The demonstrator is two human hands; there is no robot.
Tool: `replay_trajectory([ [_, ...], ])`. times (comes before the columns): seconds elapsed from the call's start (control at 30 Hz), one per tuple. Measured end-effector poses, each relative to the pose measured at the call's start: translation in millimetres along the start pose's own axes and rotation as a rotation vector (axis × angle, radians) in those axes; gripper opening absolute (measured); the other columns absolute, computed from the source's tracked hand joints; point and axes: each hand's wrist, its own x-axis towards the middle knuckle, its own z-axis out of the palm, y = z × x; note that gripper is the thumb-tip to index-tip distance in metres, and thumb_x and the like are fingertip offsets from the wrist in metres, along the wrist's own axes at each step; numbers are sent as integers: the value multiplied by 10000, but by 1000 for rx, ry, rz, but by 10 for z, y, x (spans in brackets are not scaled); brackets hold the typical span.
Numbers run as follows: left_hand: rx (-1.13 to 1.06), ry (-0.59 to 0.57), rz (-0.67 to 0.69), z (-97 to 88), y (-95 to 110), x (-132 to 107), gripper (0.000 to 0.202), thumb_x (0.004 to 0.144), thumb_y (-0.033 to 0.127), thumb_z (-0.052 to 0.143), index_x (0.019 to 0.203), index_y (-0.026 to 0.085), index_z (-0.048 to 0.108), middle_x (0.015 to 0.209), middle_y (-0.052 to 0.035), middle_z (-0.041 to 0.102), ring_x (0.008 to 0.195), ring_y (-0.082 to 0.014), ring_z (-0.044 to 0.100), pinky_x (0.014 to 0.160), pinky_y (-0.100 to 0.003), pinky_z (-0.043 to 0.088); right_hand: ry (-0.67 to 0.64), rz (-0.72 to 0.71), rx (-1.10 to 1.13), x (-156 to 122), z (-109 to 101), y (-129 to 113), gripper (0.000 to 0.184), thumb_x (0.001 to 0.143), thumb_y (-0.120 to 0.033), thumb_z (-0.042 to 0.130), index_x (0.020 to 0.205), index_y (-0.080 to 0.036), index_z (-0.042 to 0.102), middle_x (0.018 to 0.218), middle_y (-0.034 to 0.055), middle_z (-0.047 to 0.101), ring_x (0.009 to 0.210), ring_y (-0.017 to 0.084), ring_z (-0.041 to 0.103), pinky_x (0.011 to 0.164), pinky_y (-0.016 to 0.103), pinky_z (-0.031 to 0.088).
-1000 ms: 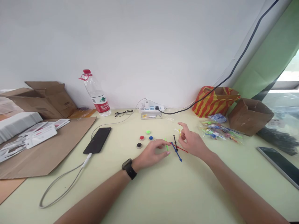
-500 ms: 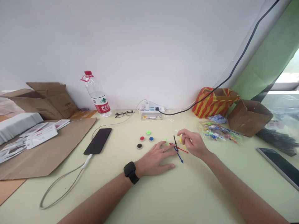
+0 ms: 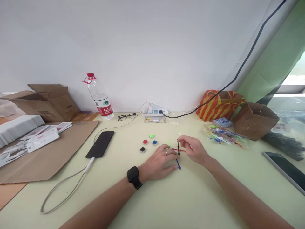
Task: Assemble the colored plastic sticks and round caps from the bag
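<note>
Thin blue plastic arrow-shaped stick (image 3: 178,164): lies on the pale green bench (image 3: 190,197), centre-right, middle hidden under the left hand (image 3: 158,163), pointed end out on the near side.

Left hand palm down, fingers extended, thumb apart from the index finger; whether the fingertips press on the stick, can't tell. Right hand (image 3: 194,149) has its fingers curled in narrow, just right of the thin black plastic arrow-shaped stick (image 3: 178,147); whether it holds anything, can't tell. Thin red plastic stick (image 3: 182,150) runs left-right between the hands, behind the black one. Thin bright green plastic stick (image 3: 170,145) is partly covered, at the far side of the left hand's fingers.

Four small round pieces sit left and far of the sticks: black (image 3: 142,149), red (image 3: 145,142), blue (image 3: 154,142), green (image 3: 151,136). Clear plastic bag of coloured parts (image 3: 225,136) to the right.
</note>
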Motion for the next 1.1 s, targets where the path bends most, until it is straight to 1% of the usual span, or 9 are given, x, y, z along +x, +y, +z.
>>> replay_trajectory([
  [0.1, 29, 80, -34, 25, -34, 8, 331, 974, 258, 555, 1286, 306, 654, 1237, -54, 706, 1259, -309, 517, 1094, -492, 425, -125, -4, -93, 33, -54, -75, 219, 995, -195, 407, 1097, -238, 597, 912, 49, 681, 827, 203, 629, 794, 334, 478],
  [0.17, 94, 184, -84, 37, -68, 11, 342, 965, 220, 540, 1279, 302, 649, 1215, -59, 706, 1240, -314, 524, 1062, -505, 436, -234, 6, -120, 51, -101, -114, 206, 1048, -312, 411, 1067, -248, 605, 906, 43, 695, 819, 204, 625, 793, 338, 467],
  [0.27, 240, 349, -240, 50, -147, 7, 328, 939, 177, 532, 1228, 270, 658, 1226, -84, 688, 1232, -342, 512, 1027, -545, 436, -401, -2, -141, 60, -153, -129, 203, 1001, -437, 550, 979, -243, 606, 844, 15, 667, 760, 190, 586, 723, 307, 433],
  [0.33, 322, 396, -345, 63, -210, -2, 361, 893, 124, 539, 1209, 251, 659, 1254, -99, 672, 1224, -368, 505, 984, -560, 449, -444, -11, -148, 56, -167, -133, 204, 948, -428, 619, 904, -234, 575, 810, -4, 626, 727, 175, 546, 691, 290, 407],
  [0.47, 389, 382, -419, 95, -298, -20, 452, 823, 42, 520, 1208, 238, 654, 1252, -116, 663, 1184, -378, 528, 936, -562, 475, -482, 48, -89, 37, -151, -213, 119, 986, -268, 455, 883, -240, 506, 772, -32, 566, 675, 151, 482, 654, 268, 380],
  [0.53, 387, 367, -405, 104, -311, -25, 456, 830, 23, 492, 1207, 225, 649, 1250, -119, 656, 1168, -363, 542, 945, -557, 484, -502, 81, -84, 23, -122, -279, 68, 940, -192, 469, 947, -249, 508, 795, -36, 577, 682, 148, 496, 643, 260, 375],
  [0.7, 235, 345, -316, 119, -332, -26, 456, 897, -12, 380, 1222, 198, 621, 1234, -113, 636, 1178, -293, 570, 959, -478, 528, -559, 32, -150, -29, -19, -378, 184, 901, -106, 476, 1008, -252, 508, 754, -36, 573, 691, 162, 528, 654, 273, 365],
  [0.93, 116, 381, -369, 208, -444, -35, 262, 967, 208, 541, 1211, 163, 626, 1351, -168, 600, 1320, -338, 518, 1097, -557, 462, -559, 28, -254, -94, 126, -320, 176, 961, -100, 416, 1016, -236, 513, 790, -3, 595, 716, 183, 553, 685, 293, 369],
  [1.1, 38, 397, -398, 170, -435, -29, 145, 998, 242, 510, 1034, 206, 646, 1084, -96, 685, 1081, -281, 610, 918, -472, 530, -537, 24, -226, -90, 153, -295, 273, 971, -101, 410, 1183, -230, 523, 844, 15, 632, 758, 192, 575, 710, 302, 381],
])
